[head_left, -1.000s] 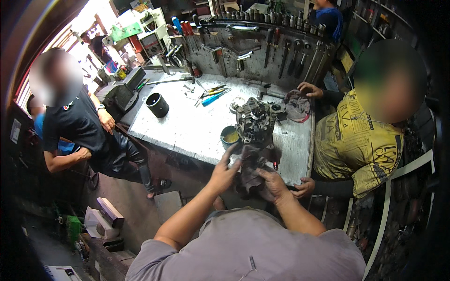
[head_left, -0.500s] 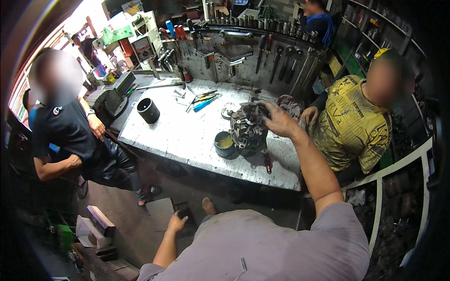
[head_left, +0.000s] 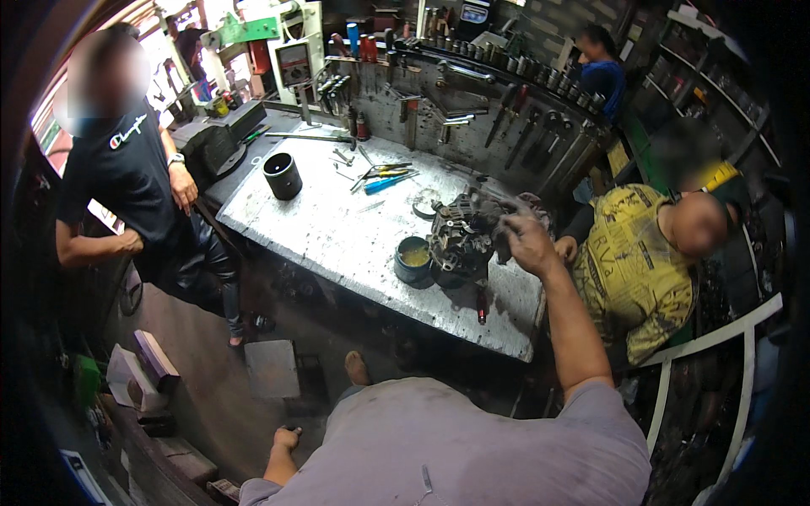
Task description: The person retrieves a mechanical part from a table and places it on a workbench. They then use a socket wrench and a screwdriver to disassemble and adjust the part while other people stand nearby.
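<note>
On the metal-topped workbench stands a greasy metal machine part, perhaps an engine or gearbox assembly. My right hand is just right of it, fingers loosely spread and somewhat blurred; whether they touch its dark upper side is unclear. A round tub of yellowish liquid sits against the part's left side. In front lies a red-handled tool. My left hand hangs low beside my body, away from the bench. Its fingers are curled, and a small dark thing at their tips is too unclear to name.
A black cylinder, pliers and screwdrivers lie farther left on the bench. Tools hang on the back panel below a row of sockets. One person in black stands left, another in yellow right. A bench vise is far left.
My right hand has shifted off the top of the machine part to its right side. My left hand has dropped lower and left. The whole view has turned slightly.
</note>
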A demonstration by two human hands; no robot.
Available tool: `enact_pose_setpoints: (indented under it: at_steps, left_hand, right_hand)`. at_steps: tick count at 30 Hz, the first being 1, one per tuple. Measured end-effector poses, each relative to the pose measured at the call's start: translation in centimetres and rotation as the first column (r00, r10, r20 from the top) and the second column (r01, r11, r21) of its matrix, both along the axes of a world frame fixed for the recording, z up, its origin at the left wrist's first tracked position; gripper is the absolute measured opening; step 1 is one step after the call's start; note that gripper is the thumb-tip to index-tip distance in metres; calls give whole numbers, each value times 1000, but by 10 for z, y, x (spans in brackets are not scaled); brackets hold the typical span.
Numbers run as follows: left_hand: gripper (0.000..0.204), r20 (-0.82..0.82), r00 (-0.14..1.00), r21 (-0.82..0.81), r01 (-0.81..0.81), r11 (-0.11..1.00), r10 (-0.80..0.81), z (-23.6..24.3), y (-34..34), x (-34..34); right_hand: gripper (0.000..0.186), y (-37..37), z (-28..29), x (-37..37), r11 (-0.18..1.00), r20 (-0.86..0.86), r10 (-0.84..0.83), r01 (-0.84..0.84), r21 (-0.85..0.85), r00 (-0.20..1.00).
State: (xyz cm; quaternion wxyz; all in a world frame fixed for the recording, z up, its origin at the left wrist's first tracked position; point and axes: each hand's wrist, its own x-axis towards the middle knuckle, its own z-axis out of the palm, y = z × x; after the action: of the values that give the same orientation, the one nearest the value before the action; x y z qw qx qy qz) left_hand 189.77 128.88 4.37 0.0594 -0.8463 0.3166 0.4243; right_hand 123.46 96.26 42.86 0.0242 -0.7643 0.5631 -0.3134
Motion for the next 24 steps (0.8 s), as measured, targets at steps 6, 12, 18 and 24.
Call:
enact_pose_setpoints:
  at_steps: [6,12,18,24]
  left_hand:
    - [56,-109,990,-91,77,993,-86,-11,15,0]
    - [65,-68,966,44,253,966,-250,-17,9,3]
    - [67,-72,942,153,334,930,-327,-30,-46,43]
    - [63,-72,996,-316,32,948,-58,-43,-123,82]
  right_hand:
    - [38,-4,15,33,999,10,-15,16,-49,1000]
    - [47,-22,-12,70,976,-392,-154,201,83,907]
    - [33,-39,-8,65,988,-409,-44,101,118,911]
    - [35,-30,-16,77,979,-440,-198,197,-47,876]
